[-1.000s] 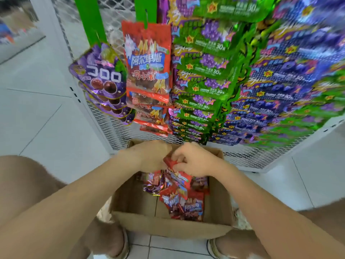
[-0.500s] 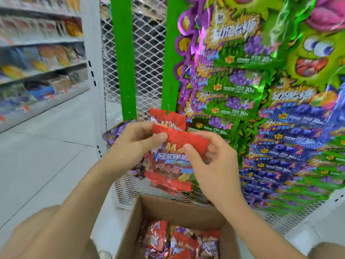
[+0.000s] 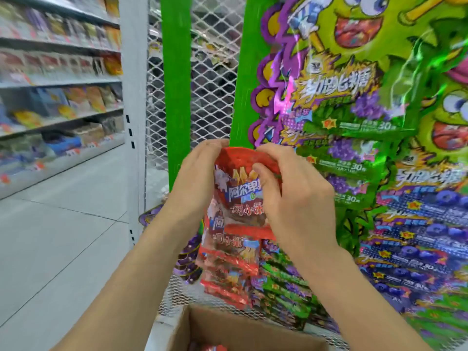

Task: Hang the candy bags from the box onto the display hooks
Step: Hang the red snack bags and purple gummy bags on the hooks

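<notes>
Head view: both hands are raised at the centre of the frame, in front of a white wire-mesh display panel (image 3: 210,72) crossed by a vertical green strip (image 3: 174,84). Between them hangs a red, glossy plastic candy bag (image 3: 236,191) printed with white and blue lettering. The left hand (image 3: 197,181) has its grip curled round the bag's left edge and top corner. The right hand (image 3: 298,198) pinches the crumpled red header, thumb on the front and fingers over the top. The hook is hidden behind header and fingers, so I cannot tell whether the bag is on it yet. Just below, more red bags of the same kind (image 3: 228,272) hang overlapping. Green and purple foil bags (image 3: 354,117) fill the right of the frame; blurred stocked shelves (image 3: 63,84) stand at upper left. At the bottom edge sits an open brown cardboard box (image 3: 240,330).

The bag looks light, soft and crinkly, its film probably slippery, with loose contents that sag to the bottom. The flat sealed header seems the firmest place to hold, pinched either side of the hanging hole to keep it taut.
</notes>
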`<state>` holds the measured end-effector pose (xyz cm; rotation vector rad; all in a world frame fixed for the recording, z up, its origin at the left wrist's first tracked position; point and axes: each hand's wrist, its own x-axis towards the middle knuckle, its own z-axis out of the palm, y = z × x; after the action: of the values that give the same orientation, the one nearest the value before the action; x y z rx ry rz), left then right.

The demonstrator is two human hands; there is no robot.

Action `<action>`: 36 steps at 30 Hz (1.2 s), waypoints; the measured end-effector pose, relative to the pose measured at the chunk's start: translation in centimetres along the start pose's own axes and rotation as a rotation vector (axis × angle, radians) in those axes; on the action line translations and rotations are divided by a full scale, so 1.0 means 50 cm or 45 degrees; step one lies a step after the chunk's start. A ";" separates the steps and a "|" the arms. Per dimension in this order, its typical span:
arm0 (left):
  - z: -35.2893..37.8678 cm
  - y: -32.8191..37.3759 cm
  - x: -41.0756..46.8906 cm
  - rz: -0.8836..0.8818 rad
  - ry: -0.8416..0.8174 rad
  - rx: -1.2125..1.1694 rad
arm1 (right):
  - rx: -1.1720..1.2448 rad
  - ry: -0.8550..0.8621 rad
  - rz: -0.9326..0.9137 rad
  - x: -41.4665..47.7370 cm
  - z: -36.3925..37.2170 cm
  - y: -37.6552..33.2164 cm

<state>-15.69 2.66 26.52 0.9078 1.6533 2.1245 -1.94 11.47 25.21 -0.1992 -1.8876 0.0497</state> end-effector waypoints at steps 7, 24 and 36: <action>-0.023 0.039 -0.039 -0.104 0.037 -0.013 | 0.546 0.026 0.635 -0.007 -0.001 -0.048; -0.048 0.057 -0.070 -0.216 -0.072 -0.042 | 0.518 0.083 0.685 -0.029 0.017 -0.098; -0.051 -0.001 -0.088 0.344 0.028 0.624 | 0.147 -0.170 0.480 -0.067 -0.005 -0.080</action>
<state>-13.99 -1.83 24.80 1.3151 2.2254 1.9142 -1.12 6.95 22.67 -0.4802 -1.9502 0.4367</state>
